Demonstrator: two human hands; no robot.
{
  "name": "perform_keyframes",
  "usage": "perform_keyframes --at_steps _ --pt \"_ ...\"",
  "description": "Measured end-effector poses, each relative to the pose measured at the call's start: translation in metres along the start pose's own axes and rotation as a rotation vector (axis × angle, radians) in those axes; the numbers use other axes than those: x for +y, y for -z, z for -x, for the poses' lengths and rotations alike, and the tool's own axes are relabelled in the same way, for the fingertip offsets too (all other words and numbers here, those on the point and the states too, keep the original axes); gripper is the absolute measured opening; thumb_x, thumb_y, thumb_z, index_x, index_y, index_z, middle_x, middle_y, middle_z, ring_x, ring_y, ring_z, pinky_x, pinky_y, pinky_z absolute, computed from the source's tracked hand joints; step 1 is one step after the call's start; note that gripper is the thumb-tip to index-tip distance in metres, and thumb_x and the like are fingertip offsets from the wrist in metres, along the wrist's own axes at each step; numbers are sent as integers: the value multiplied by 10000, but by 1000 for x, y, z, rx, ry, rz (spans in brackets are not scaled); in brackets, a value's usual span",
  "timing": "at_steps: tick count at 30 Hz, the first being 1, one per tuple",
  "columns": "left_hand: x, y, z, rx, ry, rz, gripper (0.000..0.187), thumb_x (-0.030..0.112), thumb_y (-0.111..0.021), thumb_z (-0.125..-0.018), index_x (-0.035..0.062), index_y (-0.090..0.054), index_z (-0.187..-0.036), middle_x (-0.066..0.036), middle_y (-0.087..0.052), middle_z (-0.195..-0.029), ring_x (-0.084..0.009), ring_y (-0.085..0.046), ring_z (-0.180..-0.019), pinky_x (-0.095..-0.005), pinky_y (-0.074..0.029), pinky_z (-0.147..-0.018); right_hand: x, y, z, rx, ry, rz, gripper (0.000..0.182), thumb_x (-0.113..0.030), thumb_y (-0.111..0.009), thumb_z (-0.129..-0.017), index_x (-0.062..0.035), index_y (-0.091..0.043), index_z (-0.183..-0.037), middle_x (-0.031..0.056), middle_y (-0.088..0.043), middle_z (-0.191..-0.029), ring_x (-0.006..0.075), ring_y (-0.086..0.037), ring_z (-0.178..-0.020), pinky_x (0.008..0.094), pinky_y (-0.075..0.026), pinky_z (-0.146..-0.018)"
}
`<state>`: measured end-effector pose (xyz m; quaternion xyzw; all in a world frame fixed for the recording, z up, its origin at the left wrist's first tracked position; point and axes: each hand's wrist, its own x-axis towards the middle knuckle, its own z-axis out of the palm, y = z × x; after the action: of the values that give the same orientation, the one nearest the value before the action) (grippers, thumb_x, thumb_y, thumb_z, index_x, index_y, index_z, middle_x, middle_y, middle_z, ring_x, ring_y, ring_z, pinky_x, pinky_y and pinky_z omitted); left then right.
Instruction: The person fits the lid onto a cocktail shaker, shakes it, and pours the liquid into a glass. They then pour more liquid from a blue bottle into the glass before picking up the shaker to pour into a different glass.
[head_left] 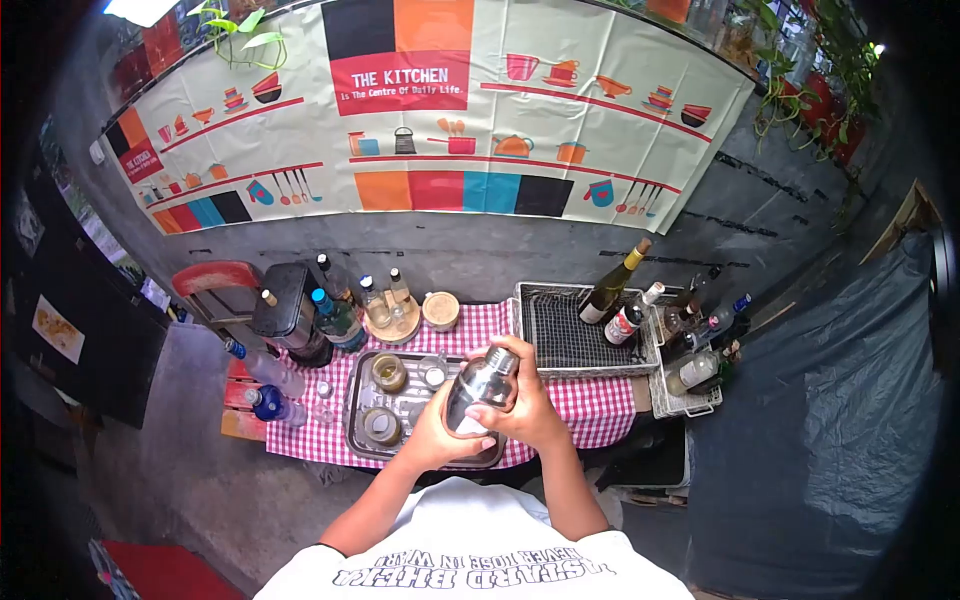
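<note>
Both hands are wrapped around a metal cocktail shaker (482,388), held tilted above the near edge of a metal tray (352,408). Left hand (440,432) is clasped under the shaker's lower body, fingers curled round it. Right hand (520,395) is gripped over the upper part, fingertips (478,412) pressed on the side facing the camera. Shaker cap end is pointed away from the person, toward the wall.

Tray is set on a red-and-white checked cloth (590,400). On the tray, left of the shaker, two small jars are seen: one at the far side (388,372), one at the near side (380,426). A small glass (434,372) is seen just behind the shaker.

Behind the tray, a round wooden board (396,330) carries two clear bottles (374,300). A tan lidded pot (441,311) is placed just right of that board. A teal bottle (334,318) and a black appliance (283,305) are placed left of the board.

Right of the tray, a wire basket (570,340) is seen. A green wine bottle (614,282) and a red-labelled bottle (630,318) are leaned at its right side, with more bottles clustered further right.

Left of the tray, two blue-capped bottles (268,402) are laid over the cloth's edge.

A printed kitchen banner (420,110) is hung on the wall behind it all.
</note>
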<state>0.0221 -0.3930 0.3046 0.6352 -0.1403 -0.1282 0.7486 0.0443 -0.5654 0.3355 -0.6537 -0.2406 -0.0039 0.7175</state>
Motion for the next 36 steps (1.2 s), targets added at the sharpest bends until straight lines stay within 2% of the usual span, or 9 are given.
perform_keyframes --at_steps 4,7,8,11,16,22,26,29,36 --pt "12 19 7 115 145 -142 828 261 -898 -631 -34 -461 -1269 -133 -575 -1191 -196 -570 -1117 -337 -449 -979 31 -20 -6 59 -132 -52 952 -101 -842 -704 -129 -247 -1446 148 -468 -1260 225 -537 -1171 357 -526 -931" --pt "8 50 11 196 390 -199 850 310 -906 -623 -64 -427 -1217 -172 -572 -1082 -211 -601 -1001 -319 -516 -828 59 -50 -7 196 -294 -165 1014 -205 -851 -689 -150 -197 -1463 116 -430 -1305 234 -491 -1210 381 -451 -1006" --pt "7 58 13 198 394 -199 850 310 -906 -623 -64 -427 -1217 -172 -572 -1082 -211 -601 -1001 -319 -516 -828 65 -58 -4 238 -317 -206 981 -135 -821 -723 -145 -184 -1470 148 -430 -1305 238 -513 -1181 375 -480 -985" --pt "20 74 16 166 475 -204 850 349 -875 -712 -24 -303 -1218 -200 -552 -1068 -206 -617 -922 -293 -549 -672 101 -83 6 399 -280 -414 841 -216 -749 -790 -162 -234 -1453 122 -445 -1308 243 -499 -1201 391 -445 -1016" --pt "27 98 20 -67 485 -81 803 298 -809 -798 -21 -342 -1368 -243 -565 -1125 -252 -630 -984 -327 -552 -760 135 -107 20 635 -418 -775 547 -306 -560 -944 -192 -324 -1423 96 -499 -1295 241 -544 -1177 423 -474 -997" --pt "-1 133 32 -230 387 -287 847 275 -785 -831 -24 -305 -1462 -254 -563 -1244 -283 -590 -1130 -360 -472 -966 172 -127 34 706 -436 -937 508 -343 -563 -961 -199 -362 -1405 68 -523 -1274 228 -548 -1181 420 -482 -992" --pt "-20 155 38 -262 449 -245 877 271 -806 -811 -37 -308 -1463 -258 -554 -1278 -290 -566 -1180 -364 -457 -987 154 -145 28 790 -392 -820 549 -264 -595 -940 -192 -332 -1416 74 -502 -1256 215 -547 -1151 396 -486 -983" --pt "-30 163 43 -274 375 -369 892 262 -821 -794 -47 -310 -1456 -259 -538 -1302 -285 -557 -1196 -373 -452 -997 149 -147 26 791 -276 -463 748 -67 -711 -823 -152 -282 -1430 82 -478 -1203 185 -533 -1089 339 -493 -919" --pt "-31 144 48 -175 149 -361 852 128 -818 -756 21 -336 -1451 -191 -507 -1345 -251 -523 -1243 -364 -433 -1027 74 -148 14 492 -63 295 924 -136 -861 -703 -125 -249 -1395 148 -487 -1236 236 -529 -1120 389 -480 -942"
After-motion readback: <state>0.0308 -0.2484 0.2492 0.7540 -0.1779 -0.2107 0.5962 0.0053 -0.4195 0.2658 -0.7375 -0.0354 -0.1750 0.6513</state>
